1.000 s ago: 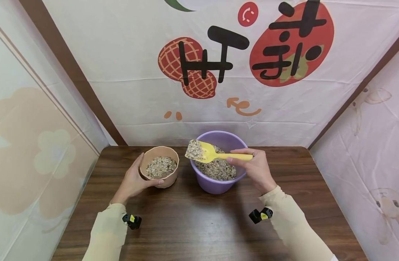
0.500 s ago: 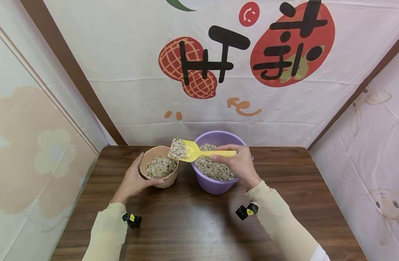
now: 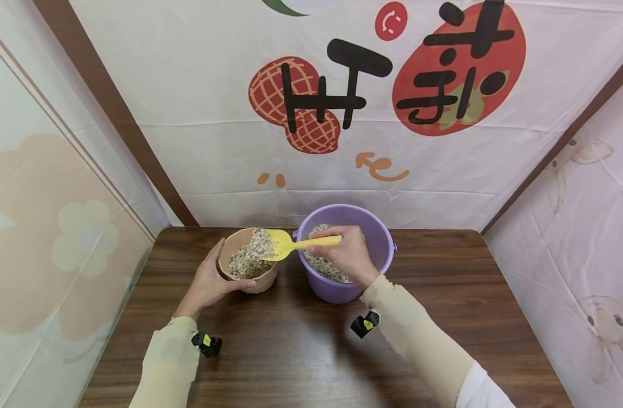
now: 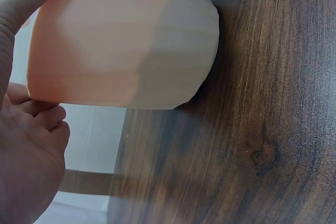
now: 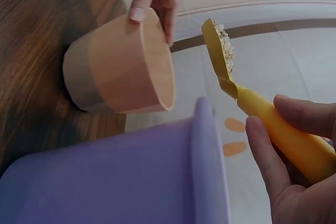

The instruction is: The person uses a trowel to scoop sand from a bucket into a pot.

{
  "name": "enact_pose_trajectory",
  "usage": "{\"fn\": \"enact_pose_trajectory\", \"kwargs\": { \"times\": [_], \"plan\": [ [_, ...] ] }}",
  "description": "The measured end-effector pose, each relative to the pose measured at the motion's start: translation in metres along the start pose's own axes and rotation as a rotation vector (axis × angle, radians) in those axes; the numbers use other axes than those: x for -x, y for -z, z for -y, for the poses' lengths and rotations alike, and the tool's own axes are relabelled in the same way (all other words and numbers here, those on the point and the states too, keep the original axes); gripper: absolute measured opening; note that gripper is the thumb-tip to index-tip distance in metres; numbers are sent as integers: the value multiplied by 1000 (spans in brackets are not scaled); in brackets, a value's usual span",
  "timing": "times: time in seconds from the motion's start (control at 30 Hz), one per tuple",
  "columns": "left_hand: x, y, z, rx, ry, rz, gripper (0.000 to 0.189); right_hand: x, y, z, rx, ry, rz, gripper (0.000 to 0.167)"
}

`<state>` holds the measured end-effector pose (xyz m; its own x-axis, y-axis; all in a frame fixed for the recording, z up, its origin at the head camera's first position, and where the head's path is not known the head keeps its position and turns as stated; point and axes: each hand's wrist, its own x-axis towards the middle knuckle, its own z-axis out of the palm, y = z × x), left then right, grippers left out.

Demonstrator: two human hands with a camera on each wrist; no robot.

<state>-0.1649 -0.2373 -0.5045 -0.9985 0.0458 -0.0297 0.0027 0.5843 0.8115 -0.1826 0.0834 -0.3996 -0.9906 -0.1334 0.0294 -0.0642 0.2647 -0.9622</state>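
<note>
In the head view my left hand (image 3: 209,286) holds a peach-coloured pot (image 3: 263,285), thumb along its near side and fingers round its left. Pale gravel-like grains (image 3: 242,264) lie inside the pot. My right hand (image 3: 349,254) grips the handle of a yellow scoop (image 3: 282,245). Its blade, loaded with the same grains (image 3: 261,242), hangs over the pot's right side. In the right wrist view the loaded scoop (image 5: 213,51) stands apart from the pot (image 5: 118,66). Below the right hand sits a purple bucket (image 3: 336,292), with more grains inside, partly hidden by that hand.
Both containers stand near the back edge of a dark wooden table (image 3: 291,351). Behind it hangs a printed white cloth (image 3: 209,153), with further cloth walls at left and right. A small black camera (image 3: 365,324) sits on the right wrist.
My right hand has carried the loaded scoop leftward, from above the purple bucket to over the peach pot. My left hand and the pot have stayed in place.
</note>
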Motion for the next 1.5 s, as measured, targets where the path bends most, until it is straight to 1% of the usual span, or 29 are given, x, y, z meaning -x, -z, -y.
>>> {"fn": "enact_pose_trajectory", "kwargs": {
  "times": [0.17,0.33,0.63,0.9,1.13,1.3,1.5],
  "plan": [
    [0,0,0,1,4,-1,138,-4,-16,1,67,6,4,27],
    [0,0,0,3,2,-1,138,-7,-28,1,174,46,14,25],
    [0,-2,2,26,-13,0,137,-9,-41,4,317,104,48,23],
    [-1,-2,2,31,-11,2,137,-8,-42,7,409,155,78,19],
    [-1,-2,0,30,-8,3,138,-8,-40,11,491,209,89,18],
    [-1,-2,0,26,-9,0,138,-7,-39,13,529,229,91,19],
    [0,-2,1,23,-9,-2,138,-5,-37,15,595,282,72,18]
  ]
}}
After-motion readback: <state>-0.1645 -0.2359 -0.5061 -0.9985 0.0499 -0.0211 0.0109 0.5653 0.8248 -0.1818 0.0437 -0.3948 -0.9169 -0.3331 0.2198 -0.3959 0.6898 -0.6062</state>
